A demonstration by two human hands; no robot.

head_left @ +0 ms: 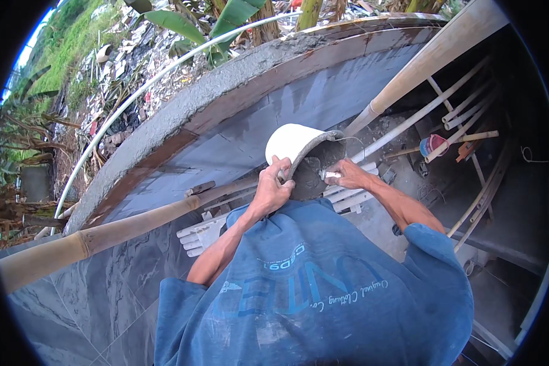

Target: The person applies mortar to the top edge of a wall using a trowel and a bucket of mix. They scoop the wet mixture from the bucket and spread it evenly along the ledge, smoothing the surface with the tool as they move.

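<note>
Head view, the sole view on file. The white bucket (pixel 290 141) lies tilted near the centre of the frame, its mouth turned toward the lower right, with grey mortar (pixel 330 151) coating the inside. The left hand (pixel 274 186) pinches the lower left of the rim, fingers bent over the edge. The right hand (pixel 350 175) is closed around a white-handled tool (pixel 332 174), probably a trowel, held at the mouth.

Assessment: the step in hand appears to be working mortar loose from the bucket. For good practice, the rim grip should stay firm — a tilted bucket may roll under a hard scrape — and the blade should follow the inner wall in short strokes, drawn toward the mouth. Lifting modest loads should limit spillage (wet mortar likely slides readily off a tilted blade).

Limits of inspection: the blade cannot be told clearly from the grey around it. The bucket's far interior and its underside are hidden, so the remaining quantity and the support beneath cannot be confirmed. The left thumb's contact is hard to read. The blue shirt (pixel 311 274) blocks the lower centre — and the bamboo pole (pixel 433 60) at upper right is cut off by the dark fisheye border.
</note>
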